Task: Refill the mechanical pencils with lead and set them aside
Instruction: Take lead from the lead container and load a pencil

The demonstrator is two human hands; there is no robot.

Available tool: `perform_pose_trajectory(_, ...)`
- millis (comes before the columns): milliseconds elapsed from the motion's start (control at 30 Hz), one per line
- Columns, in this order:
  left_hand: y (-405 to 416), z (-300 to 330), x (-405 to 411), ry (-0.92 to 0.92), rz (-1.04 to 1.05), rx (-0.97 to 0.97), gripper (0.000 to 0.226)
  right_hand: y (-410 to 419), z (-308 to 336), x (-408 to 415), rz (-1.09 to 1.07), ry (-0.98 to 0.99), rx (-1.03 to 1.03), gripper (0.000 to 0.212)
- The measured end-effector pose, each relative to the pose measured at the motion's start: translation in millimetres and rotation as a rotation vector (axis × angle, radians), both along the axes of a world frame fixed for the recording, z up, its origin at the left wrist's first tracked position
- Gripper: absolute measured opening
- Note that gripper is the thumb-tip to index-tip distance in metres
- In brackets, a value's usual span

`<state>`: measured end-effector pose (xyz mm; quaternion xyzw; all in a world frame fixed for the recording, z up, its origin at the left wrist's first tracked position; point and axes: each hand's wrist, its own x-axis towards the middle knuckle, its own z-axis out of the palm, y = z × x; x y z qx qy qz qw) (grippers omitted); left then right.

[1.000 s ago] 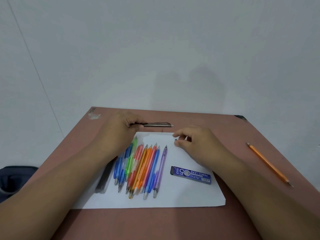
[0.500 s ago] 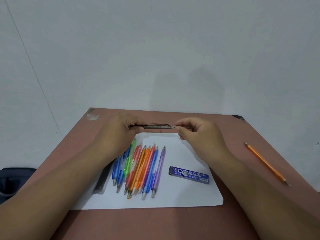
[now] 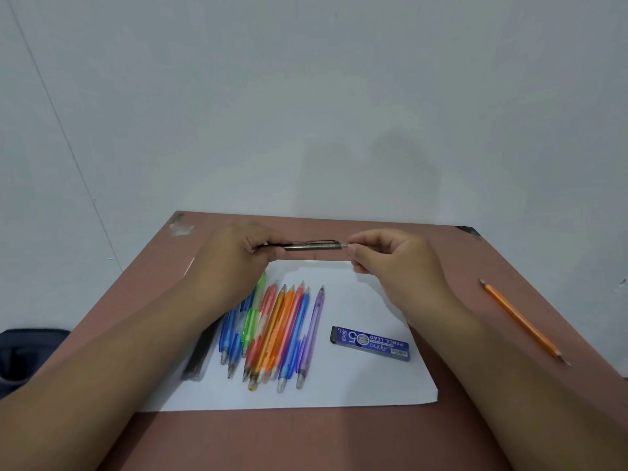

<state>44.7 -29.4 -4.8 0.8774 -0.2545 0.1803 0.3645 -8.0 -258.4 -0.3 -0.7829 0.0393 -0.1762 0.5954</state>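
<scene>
Pencil, mechanical, grey (image 3: 312,246): we hold it level above the far edge of the white sheet (image 3: 356,385), left hand (image 3: 234,256) curled round its tip end, right hand (image 3: 384,256) pinching its cap end. Coloured pencils (image 3: 275,331) lie bunched on the sheet; lead case (image 3: 369,343) just beside them. Wooden pencil (image 3: 523,322) lies well apart on the surface (image 3: 306,440).

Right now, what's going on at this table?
A person is refilling mechanical pencils. The left hand grips a grey mechanical pencil level above the table, while the right hand pinches at its right end. A row of coloured pencils and a blue lead case lie on a white sheet. An orange wooden pencil lies apart, to the right.
</scene>
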Motion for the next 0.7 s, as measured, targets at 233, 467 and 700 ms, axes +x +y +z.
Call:
perform_pose_trajectory(233, 0, 2, -2, -0.012, -0.013, 0.001, 0.019, -2, 3, -1, 0.041, 0.026, 0.131, 0.008)
perform_pose_trajectory(467, -2, 1, -5, 0.020, -0.014, -0.022, 0.020, -3, 5, -2, 0.082, 0.054, 0.247, 0.005)
perform_pose_trajectory(700, -9, -1, -12, 0.304, -0.047, -0.260, 0.021, -3, 8, -3, 0.143, 0.055, 0.553, 0.004)
